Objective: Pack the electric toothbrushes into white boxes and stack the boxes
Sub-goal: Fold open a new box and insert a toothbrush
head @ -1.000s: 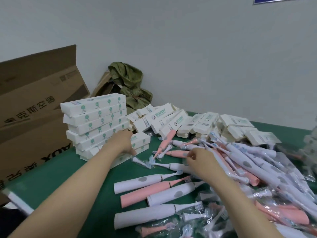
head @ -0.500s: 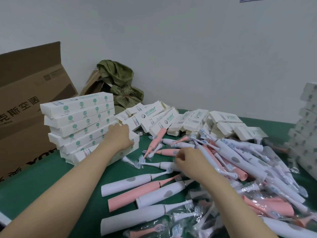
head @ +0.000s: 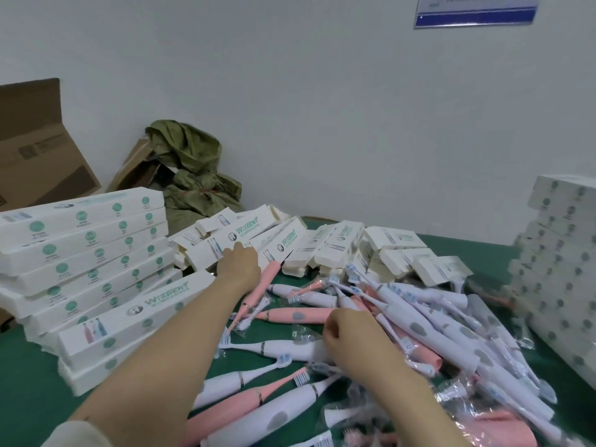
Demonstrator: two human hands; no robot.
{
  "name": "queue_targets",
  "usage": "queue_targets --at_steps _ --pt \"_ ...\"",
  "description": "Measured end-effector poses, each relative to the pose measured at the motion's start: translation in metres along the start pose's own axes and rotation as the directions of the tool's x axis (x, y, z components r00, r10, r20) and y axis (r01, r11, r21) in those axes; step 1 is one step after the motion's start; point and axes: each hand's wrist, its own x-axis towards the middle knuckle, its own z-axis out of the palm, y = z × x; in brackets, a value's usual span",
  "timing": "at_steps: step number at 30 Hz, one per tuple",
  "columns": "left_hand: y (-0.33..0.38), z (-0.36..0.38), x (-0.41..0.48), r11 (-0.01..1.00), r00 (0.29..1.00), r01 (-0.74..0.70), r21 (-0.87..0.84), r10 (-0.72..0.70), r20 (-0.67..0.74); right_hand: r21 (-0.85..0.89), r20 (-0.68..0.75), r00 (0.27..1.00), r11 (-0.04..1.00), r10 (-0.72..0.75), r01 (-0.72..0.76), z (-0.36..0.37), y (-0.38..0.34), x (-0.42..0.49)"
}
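**Near edge of worktop.** Green-covered worktop (head: 29, 382). Loose row of pink and white plastic electric toothbrushes (head: 232, 404), brush heads pointing away.

**Middle, right.** Tangled heap of white and pink toothbrushes in clear plastic sleeves (head: 435, 333). Right hand (head: 351, 333) rests on the heap's near-left side with its fingers curled under. Whether it holds a toothbrush cannot be told, as the fingers hide it.

**Middle, left.** Stack of closed white cardboard boxes with green dots (head: 84, 250), its layers offset and fanned, not square. One box printed with green lettering (head: 135, 314) lies on the lower tier at its near end. The left forearm passes just beside it.

**Far edge.** Jumble of open-ended white boxes (head: 338, 250). Left hand (head: 240, 269) reaches in with fingers extended onto one box, touching it; no closed grip shows.

**Right edge.** Second stack of white boxes (head: 564, 269), blurred.

**Beyond the worktop.** Brown cardboard carton (head: 32, 150), crumpled olive-green bag (head: 190, 169), blue wall notice (head: 477, 11).

**Hazards (judgement).** The skewed left stack could slide if the forearm brushes it or if a further box lands off-centre. The sleeves look slippery, so pulling one toothbrush may drag its neighbours toward the near edge. Drawing out one empty box may topple those leaning on it.
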Motion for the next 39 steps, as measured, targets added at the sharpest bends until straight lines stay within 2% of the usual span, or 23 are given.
queue_targets --at_steps 3,6,11,14,18,20,22,24,26,28,30,33,35,37,39 --pt "0.007 0.006 0.004 0.997 1.000 -0.022 -0.076 0.022 0.002 -0.009 0.016 1.000 1.000 0.015 -0.015 -0.001 0.003 0.001" --pt "0.012 0.009 0.004 0.967 1.000 -0.011 -0.254 0.006 -0.022 -0.010 0.021 1.000 1.000 0.024 -0.023 0.000 0.003 0.000" --pt "0.016 -0.002 0.003 0.801 0.977 -0.007 -0.599 -0.123 -0.176 0.001 0.023 0.999 0.999 0.043 -0.043 -0.001 0.003 -0.002" --pt "0.020 -0.028 -0.009 0.733 0.917 -0.153 -0.663 -0.144 -0.372 0.000 0.013 0.999 0.999 0.048 -0.048 -0.003 0.003 -0.001" --pt "0.023 -0.086 -0.041 0.670 0.797 -0.391 -0.631 -0.098 -0.596 0.016 -0.007 1.000 1.000 0.024 -0.024 -0.010 -0.003 0.001" --pt "0.023 -0.112 -0.065 0.636 0.771 -0.463 -0.617 -0.054 -0.635 0.043 -0.104 0.995 0.999 -0.010 0.014 -0.012 -0.007 0.000" --pt "0.026 -0.128 -0.091 0.596 0.754 -0.531 -0.602 0.009 -0.656 0.146 -0.264 0.963 0.985 -0.047 0.088 -0.011 -0.008 -0.001" --pt "0.033 -0.138 -0.117 0.545 0.721 -0.604 -0.581 0.063 -0.690 0.279 -0.378 0.919 0.934 -0.108 0.224 -0.014 -0.014 -0.004" --pt "0.043 -0.142 -0.141 0.468 0.696 -0.657 -0.591 0.075 -0.714 0.382 -0.425 0.890 0.858 -0.165 0.342 -0.022 -0.027 -0.008" --pt "0.052 -0.144 -0.160 0.363 0.708 -0.673 -0.644 0.064 -0.703 0.428 -0.498 0.844 0.791 -0.198 0.438 -0.028 -0.039 -0.012" --pt "0.057 -0.145 -0.173 0.278 0.710 -0.690 -0.669 0.079 -0.700 0.469 -0.546 0.820 0.749 -0.170 0.468 -0.034 -0.050 -0.018" --pt "0.052 -0.145 -0.176 0.244 0.701 -0.713 -0.658 0.207 -0.683 0.542 -0.536 0.831 0.695 -0.148 0.473 -0.043 -0.054 -0.022" --pt "0.044 -0.144 -0.172 0.231 0.721 -0.689 -0.687 0.317 -0.616 0.624 -0.500 0.852 0.619 -0.152 0.477 -0.048 -0.051 -0.023" --pt "0.039 -0.140 -0.168 0.130 0.744 -0.619 -0.775 0.415 -0.524 0.727 -0.430 0.880 0.500 -0.203 0.471 -0.049 -0.050 -0.023" --pt "0.037 -0.133 -0.164 0.065 0.752 -0.563 -0.824 0.454 -0.478 0.787 -0.378 0.893 0.424 -0.243 0.448 -0.047 -0.049 -0.022"
